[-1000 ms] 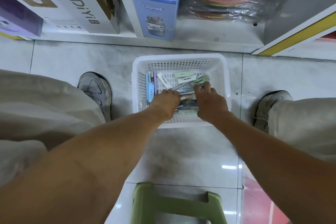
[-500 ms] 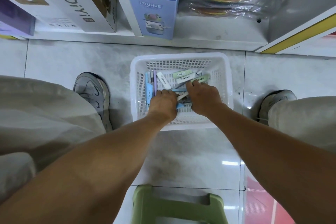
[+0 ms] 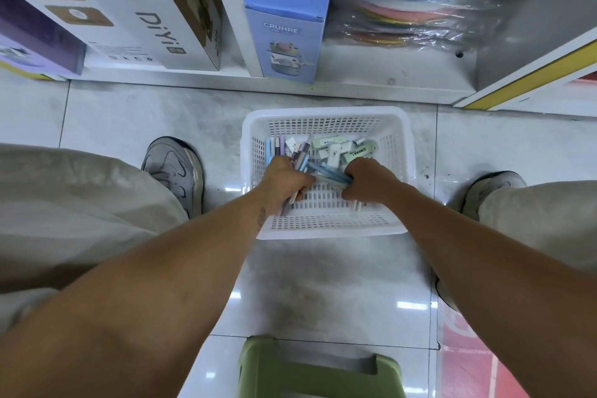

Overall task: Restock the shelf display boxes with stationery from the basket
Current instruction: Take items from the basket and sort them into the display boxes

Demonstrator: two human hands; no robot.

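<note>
From the head camera, looking down, a white basket [image 3: 324, 119] with holes in its walls sits on the gray tile floor [image 3: 129, 113]. Both hands are inside it. The left hand [image 3: 286, 179] is curled round a bunch of pens [image 3: 298, 160], purple and pink ones, and their ends stick out past both sides of the fist. The right hand [image 3: 368, 179] is curled round some blue pens [image 3: 326, 170] that point toward the left hand. The two fists are near each other, with only a small gap between them. Just past the knuckles lie more pens and little green and white boxes [image 3: 361, 152], piled against the far wall of the basket. The basket bottom close to the wrists is bare. Farther off, beyond the far rim, is the bottom shelf edge [image 3: 355, 94] with a blue box [image 3: 286, 26] standing on it. Behind the arms is a green stool [image 3: 319, 371]. A shoe [image 3: 176, 168] stands out to the left of the left hand.
</note>
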